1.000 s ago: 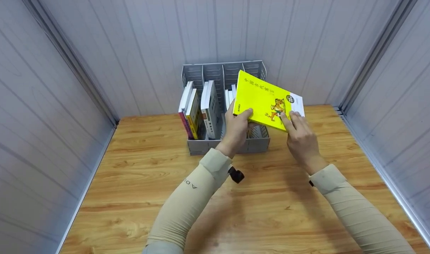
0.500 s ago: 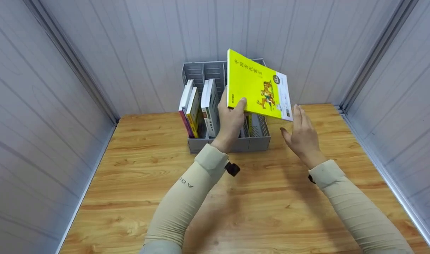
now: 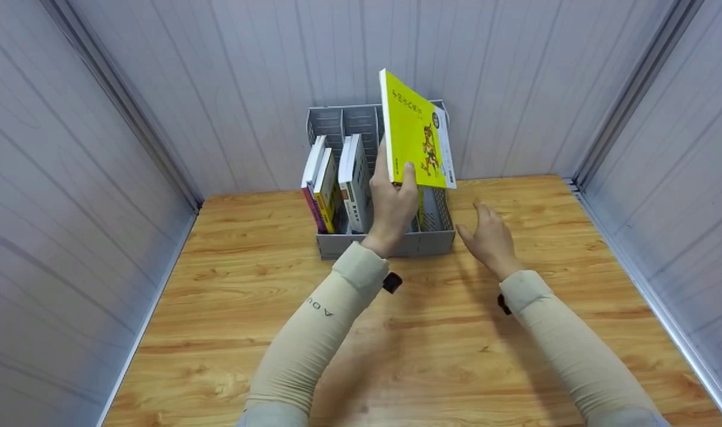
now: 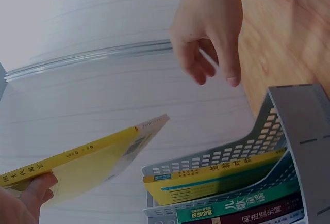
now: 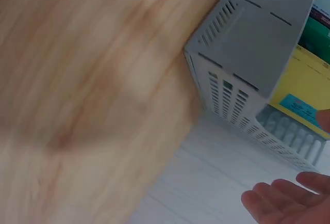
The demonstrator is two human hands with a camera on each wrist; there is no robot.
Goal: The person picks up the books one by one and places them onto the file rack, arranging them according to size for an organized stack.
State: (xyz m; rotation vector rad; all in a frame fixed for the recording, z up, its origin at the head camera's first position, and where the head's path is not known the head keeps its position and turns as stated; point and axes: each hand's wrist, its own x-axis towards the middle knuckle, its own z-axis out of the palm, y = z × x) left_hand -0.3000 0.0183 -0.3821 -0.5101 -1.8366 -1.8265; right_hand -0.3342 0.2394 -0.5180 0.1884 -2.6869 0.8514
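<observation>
My left hand [image 3: 392,207] grips a thin yellow book [image 3: 409,133] near its lower left corner, thumb on the cover and the other fingers behind. The book is held tilted above the right half of a grey book rack [image 3: 386,244], hiding part of it. To the right of the rack, my right hand [image 3: 489,237] is in the air, fingers loosely extended and holding nothing. In the left wrist view, the book's yellow spine [image 4: 77,154] shows with the thumb against it. Another yellow book [image 4: 216,177] stands in the rack's end compartment.
White and yellow books [image 3: 322,190] stand in the rack's left compartment, with white-edged books [image 3: 354,184] beside them. A green book [image 4: 247,201] is near the yellow one. The rack rests on a wooden table [image 3: 230,308] against a pale panelled wall [image 3: 230,89].
My right hand has let go of the yellow book, then moved left and slightly down toward the rack. My left hand has raised the book and turned it more upright over the rack.
</observation>
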